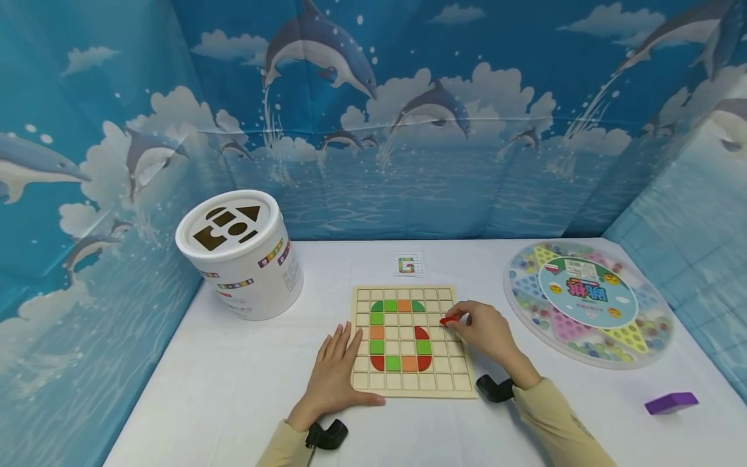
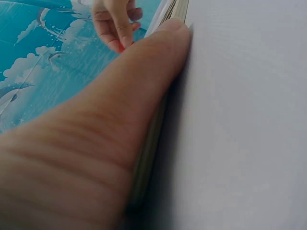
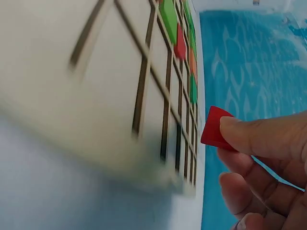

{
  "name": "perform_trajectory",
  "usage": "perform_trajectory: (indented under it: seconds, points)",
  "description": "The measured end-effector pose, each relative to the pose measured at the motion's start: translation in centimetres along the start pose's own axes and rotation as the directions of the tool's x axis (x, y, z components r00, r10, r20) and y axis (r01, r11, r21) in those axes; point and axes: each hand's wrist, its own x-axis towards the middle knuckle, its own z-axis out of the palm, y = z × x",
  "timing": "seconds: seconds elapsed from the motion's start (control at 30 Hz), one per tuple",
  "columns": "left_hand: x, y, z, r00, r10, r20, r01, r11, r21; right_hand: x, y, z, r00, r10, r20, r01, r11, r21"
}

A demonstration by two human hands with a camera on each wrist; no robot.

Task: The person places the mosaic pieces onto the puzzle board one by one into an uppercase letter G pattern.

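A wooden grid board [image 1: 446, 383] lies on the white table, with green, orange and red tiles set in some of its squares in the outline of a letter G. Fingers spread, my left hand [image 1: 334, 376] rests at the board's near left corner; its thumb [image 2: 168, 43] lies along the near edge. Over the board's right side, my right hand [image 1: 487, 331] pinches a small red tile [image 3: 216, 128] with one curved edge between thumb and fingers. A red quarter-round tile [image 1: 421, 333] sits in the board left of that hand.
Behind the board lies a small pattern card [image 1: 408, 264] with a coloured G. A white bucket [image 1: 257, 285] with a shape-cut lid stands at the back left. To the right are a round marble game box [image 1: 589, 357] and a purple block [image 1: 671, 403].
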Motion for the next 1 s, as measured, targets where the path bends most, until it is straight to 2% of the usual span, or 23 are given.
perform_trajectory:
  seconds: [0.23,0.5,0.67,1.0]
  points:
    - [0.0,0.1,0.2,1.0,0.0,0.002,0.0,1.0,0.0,1.1,-2.0,2.2,0.992,-0.091,0.086,0.083,0.992,0.092]
    - [-0.1,0.0,0.1,1.0,-0.008,0.006,0.008,1.0,-0.006,2.0,-3.7,3.8,0.985,-0.105,0.141,0.091,0.991,0.098]
    - [-0.2,-0.2,0.2,1.0,-0.003,-0.004,0.003,1.0,0.007,2.5,-4.0,4.4,0.977,-0.121,0.178,0.108,0.991,0.081]
    - [0.0,-0.2,0.1,1.0,0.0,-0.002,0.0,1.0,0.007,2.5,-3.7,4.6,0.973,-0.128,0.193,0.12,0.991,0.051]
